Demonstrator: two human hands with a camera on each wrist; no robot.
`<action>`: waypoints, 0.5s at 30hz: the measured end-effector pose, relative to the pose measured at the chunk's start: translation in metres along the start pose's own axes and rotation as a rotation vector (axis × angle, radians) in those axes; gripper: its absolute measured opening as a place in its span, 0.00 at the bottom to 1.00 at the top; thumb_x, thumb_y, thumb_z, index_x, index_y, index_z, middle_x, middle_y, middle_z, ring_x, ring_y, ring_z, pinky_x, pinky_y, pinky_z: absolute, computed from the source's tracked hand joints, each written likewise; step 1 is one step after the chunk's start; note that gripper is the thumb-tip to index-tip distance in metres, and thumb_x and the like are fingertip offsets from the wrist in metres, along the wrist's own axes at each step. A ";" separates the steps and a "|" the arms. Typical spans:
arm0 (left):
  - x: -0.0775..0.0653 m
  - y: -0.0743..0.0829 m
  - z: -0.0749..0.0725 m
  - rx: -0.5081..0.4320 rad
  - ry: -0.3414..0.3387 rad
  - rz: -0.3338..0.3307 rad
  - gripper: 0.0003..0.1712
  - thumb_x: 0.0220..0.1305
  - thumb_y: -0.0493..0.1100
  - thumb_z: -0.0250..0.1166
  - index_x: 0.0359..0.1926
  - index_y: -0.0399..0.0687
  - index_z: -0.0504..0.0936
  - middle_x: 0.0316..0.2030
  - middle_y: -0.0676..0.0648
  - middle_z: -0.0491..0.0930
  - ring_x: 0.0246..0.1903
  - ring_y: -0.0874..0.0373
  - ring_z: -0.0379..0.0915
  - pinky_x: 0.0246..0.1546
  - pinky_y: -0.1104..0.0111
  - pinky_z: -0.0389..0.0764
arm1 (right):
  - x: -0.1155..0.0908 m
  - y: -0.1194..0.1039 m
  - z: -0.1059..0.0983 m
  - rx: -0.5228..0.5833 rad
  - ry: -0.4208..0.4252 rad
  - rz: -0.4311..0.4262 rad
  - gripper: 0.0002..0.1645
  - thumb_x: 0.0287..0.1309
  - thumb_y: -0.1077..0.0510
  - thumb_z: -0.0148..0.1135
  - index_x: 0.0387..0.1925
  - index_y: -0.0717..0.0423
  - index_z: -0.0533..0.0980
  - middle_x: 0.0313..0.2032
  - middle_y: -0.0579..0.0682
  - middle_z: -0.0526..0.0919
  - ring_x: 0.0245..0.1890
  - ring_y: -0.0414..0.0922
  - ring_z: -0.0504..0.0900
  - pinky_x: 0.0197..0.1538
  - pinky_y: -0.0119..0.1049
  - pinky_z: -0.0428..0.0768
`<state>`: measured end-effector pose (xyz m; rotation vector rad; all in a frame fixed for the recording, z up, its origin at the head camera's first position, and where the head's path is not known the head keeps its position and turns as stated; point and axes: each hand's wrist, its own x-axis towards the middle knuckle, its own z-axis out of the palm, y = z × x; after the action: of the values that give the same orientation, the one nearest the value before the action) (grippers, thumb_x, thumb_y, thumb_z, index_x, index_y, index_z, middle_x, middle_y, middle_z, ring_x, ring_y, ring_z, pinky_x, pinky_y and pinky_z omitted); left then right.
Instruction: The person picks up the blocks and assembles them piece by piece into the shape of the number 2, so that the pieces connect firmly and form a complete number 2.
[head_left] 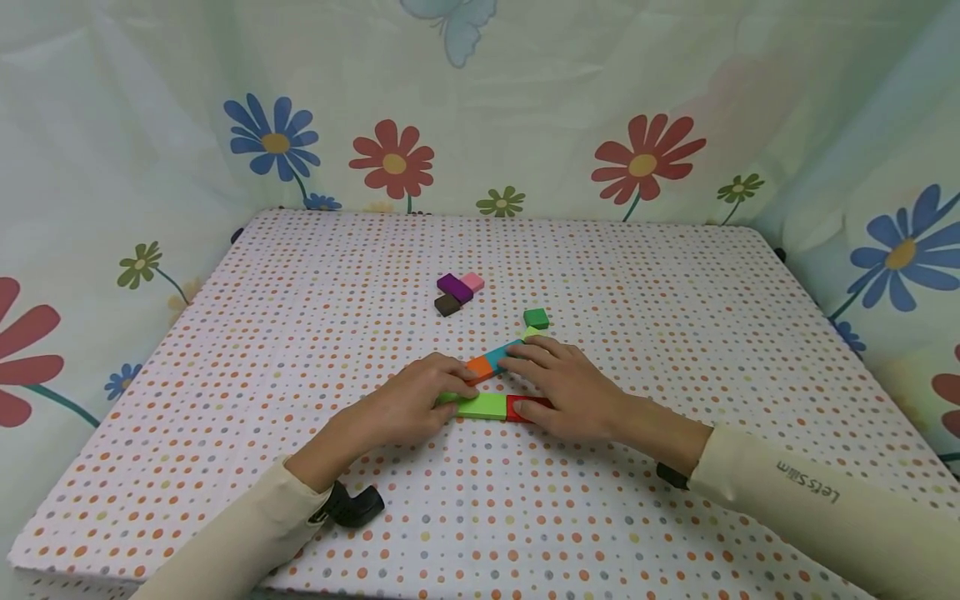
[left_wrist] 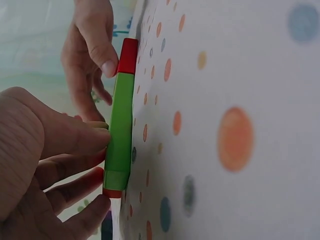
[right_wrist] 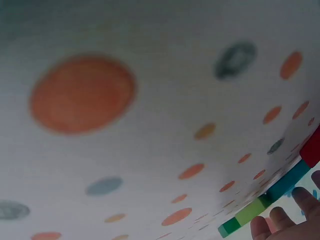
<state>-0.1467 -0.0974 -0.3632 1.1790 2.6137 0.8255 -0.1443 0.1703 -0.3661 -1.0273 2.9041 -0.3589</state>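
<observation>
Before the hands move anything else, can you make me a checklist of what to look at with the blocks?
1. Left hand touching the light green block: ok.
2. Right thumb on the red block: ok.
3. Light green and red blocks meeting end to end: ok, no gap shows between them.
4. Orange block meeting the blue block: ok, they look joined in a slanted row.
5. Purple block, pink block and dark brown block joined to the rows: not ok, they sit in their own group farther back.
6. How hard the fingers press: cannot tell.
</observation>
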 end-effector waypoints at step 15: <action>0.002 0.003 -0.005 0.040 -0.041 -0.015 0.15 0.67 0.32 0.63 0.53 0.40 0.87 0.60 0.45 0.79 0.65 0.49 0.69 0.68 0.56 0.69 | -0.001 0.000 0.001 -0.003 -0.009 -0.012 0.34 0.68 0.43 0.56 0.72 0.48 0.69 0.72 0.50 0.68 0.74 0.56 0.60 0.69 0.64 0.62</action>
<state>-0.1477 -0.0960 -0.3572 1.1725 2.6145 0.7420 -0.1433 0.1708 -0.3669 -1.0443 2.8925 -0.3491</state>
